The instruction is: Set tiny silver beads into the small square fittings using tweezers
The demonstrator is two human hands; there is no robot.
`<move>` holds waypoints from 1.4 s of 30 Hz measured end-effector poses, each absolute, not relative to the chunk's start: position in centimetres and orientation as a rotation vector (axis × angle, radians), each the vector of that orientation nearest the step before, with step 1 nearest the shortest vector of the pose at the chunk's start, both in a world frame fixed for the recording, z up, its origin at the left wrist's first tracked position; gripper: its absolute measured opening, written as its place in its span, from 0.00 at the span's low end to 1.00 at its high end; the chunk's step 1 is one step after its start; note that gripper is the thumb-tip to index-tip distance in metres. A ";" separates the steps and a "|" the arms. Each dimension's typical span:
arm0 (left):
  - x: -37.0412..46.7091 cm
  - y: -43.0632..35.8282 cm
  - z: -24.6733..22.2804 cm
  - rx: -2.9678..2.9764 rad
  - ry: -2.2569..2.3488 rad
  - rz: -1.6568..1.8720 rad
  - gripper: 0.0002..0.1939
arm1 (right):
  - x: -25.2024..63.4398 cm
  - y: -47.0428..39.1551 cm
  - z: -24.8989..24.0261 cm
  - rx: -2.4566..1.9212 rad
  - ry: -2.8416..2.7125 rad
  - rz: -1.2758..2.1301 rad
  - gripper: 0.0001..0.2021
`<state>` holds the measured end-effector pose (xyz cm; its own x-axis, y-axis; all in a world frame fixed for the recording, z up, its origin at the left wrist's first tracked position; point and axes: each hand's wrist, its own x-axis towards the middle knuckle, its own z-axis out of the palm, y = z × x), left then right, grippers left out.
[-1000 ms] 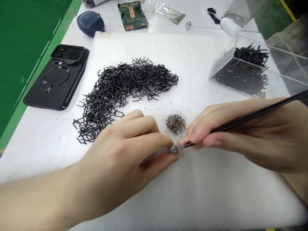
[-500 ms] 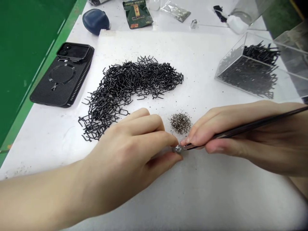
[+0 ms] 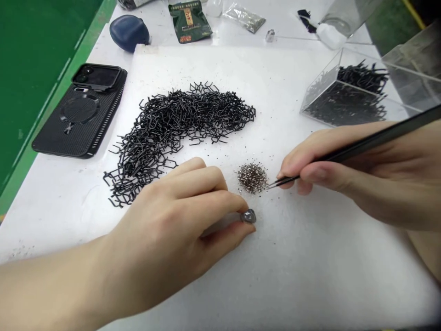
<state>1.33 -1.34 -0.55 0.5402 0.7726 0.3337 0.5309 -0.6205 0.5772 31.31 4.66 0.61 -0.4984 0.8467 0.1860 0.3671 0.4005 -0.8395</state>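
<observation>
Nearest the viewer, on the near-left side of the heap of shiny grains (image 3: 252, 178), the left hand (image 3: 172, 225) is resting on the white worktop (image 3: 51, 184). Its thumb and forefinger are closing on a small grey metal piece (image 3: 249, 216), pinching it just nearer than the heap, with the rounded end showing beyond the fingertips. To the right of the heap, the right hand (image 3: 372, 179) is gripping a pair of black tweezers (image 3: 365, 143), its fingers closed around the shaft. The slim tips are pointing at the heap's right edge; whether they are holding a grain cannot be told. The heap itself is lying loosely spread, with stray grains scattering around it.

Beyond the heap and to its left, a curved pile of bent black pieces (image 3: 179, 112) is spreading in an arc. Well to the left of the heap, a dark phone (image 3: 79, 110) is lying with its camera side up. Beyond the heap and to its right, a clear box (image 3: 330, 89) is holding more black pieces.

Farthest beyond the heap, a blue rounded object (image 3: 129, 33), a green packet (image 3: 189, 23) and a clear bag (image 3: 244, 17) are lying to the left; a silvery lump (image 3: 270, 35) and a clear bottle (image 3: 339, 20) are lying to the right.
</observation>
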 end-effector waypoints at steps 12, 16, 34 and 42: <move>1.2 -1.2 -0.9 2.365 1.076 0.797 0.08 | 30.3 5.0 1.3 -1.008 -2.097 1.149 0.07; 1.3 -1.2 -0.8 2.369 1.059 0.806 0.09 | 30.4 5.1 1.2 -1.005 -2.096 1.111 0.05; 1.6 -0.9 0.6 2.353 1.068 0.716 0.10 | 29.7 3.6 1.3 -0.891 -2.064 1.268 0.07; 1.6 -0.9 -0.4 2.368 1.040 0.803 0.10 | 30.0 3.7 0.9 -0.806 -2.145 1.265 0.10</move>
